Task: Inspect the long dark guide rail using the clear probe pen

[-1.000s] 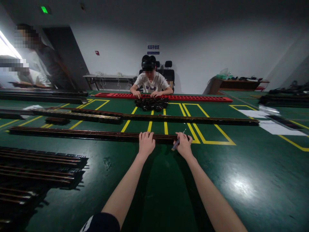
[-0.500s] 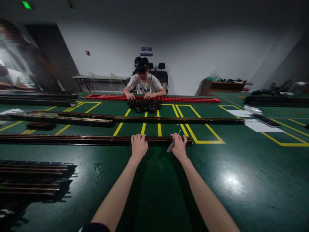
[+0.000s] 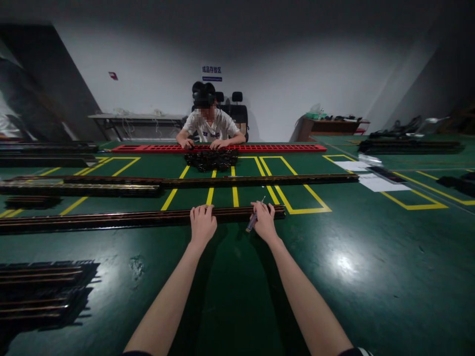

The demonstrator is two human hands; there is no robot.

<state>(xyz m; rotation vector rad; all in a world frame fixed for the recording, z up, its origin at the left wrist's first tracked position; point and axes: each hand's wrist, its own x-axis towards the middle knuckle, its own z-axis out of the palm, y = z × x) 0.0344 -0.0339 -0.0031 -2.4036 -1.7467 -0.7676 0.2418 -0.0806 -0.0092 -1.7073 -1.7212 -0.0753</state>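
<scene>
A bundle of long dark strips with copper-coloured lines (image 3: 141, 220) lies across the table in front of me. My left hand (image 3: 203, 223) is closed over its near edge, fingers bent across the top. Farther right, close to the bundle's end, my right hand (image 3: 264, 220) rests against the strips. Held in it is a small screwdriver (image 3: 251, 223), with its grey handle slanting toward me and a thin metal tip showing beyond the fingers. The fingertips of both hands are partly hidden.
Another long dark bundle (image 3: 260, 181) lies farther back. Across the green table (image 3: 371, 306), a person (image 3: 211, 123) works at a red slotted rail (image 3: 282, 148) beside a black heap (image 3: 211, 160). More strips (image 3: 40, 291) lie near left; white papers (image 3: 382, 183) lie at right.
The whole view has shifted and tilted slightly, so things appear farther left. Both hands keep their places on the bundle, and the screwdriver remains in my right hand.
</scene>
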